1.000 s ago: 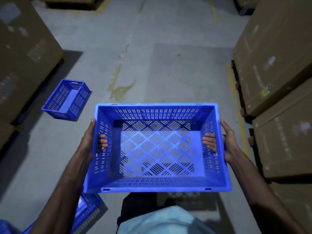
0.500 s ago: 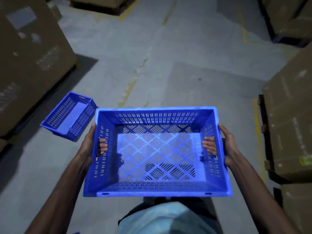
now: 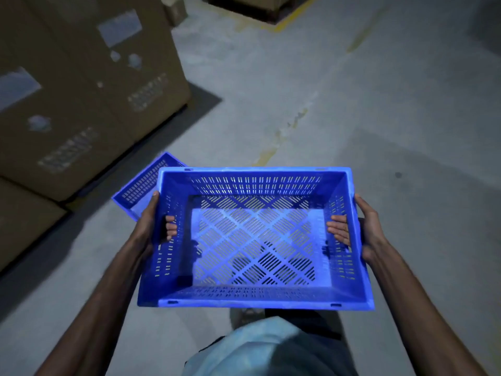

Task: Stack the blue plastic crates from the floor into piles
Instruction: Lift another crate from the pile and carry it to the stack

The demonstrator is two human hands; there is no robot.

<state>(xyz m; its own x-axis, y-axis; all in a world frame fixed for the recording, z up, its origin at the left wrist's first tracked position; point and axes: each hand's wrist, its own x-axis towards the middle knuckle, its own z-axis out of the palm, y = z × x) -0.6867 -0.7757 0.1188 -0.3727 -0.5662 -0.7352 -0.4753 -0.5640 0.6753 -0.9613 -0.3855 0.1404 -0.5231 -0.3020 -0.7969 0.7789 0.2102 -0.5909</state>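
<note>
Concrete floor (image 3: 352,104) is marked with a yellow line (image 3: 292,16). Cartons (image 3: 81,90) are stacked at the left. Pale labels and blocks of print are carried on them, but nothing can be read through the blur. A blue crate (image 3: 254,303) is held level above the floor, open side up. A second crate (image 3: 141,183) lies on the floor beyond its far left corner, partly hidden by it. Half a second ago it was seen well clear to the left, and cartons then at the right are gone from view. The left hand (image 3: 147,226) and right hand (image 3: 370,229) are set on the short ends, with fingers (image 3: 170,227) curled through the handle slots and clamped on the crate.
</note>
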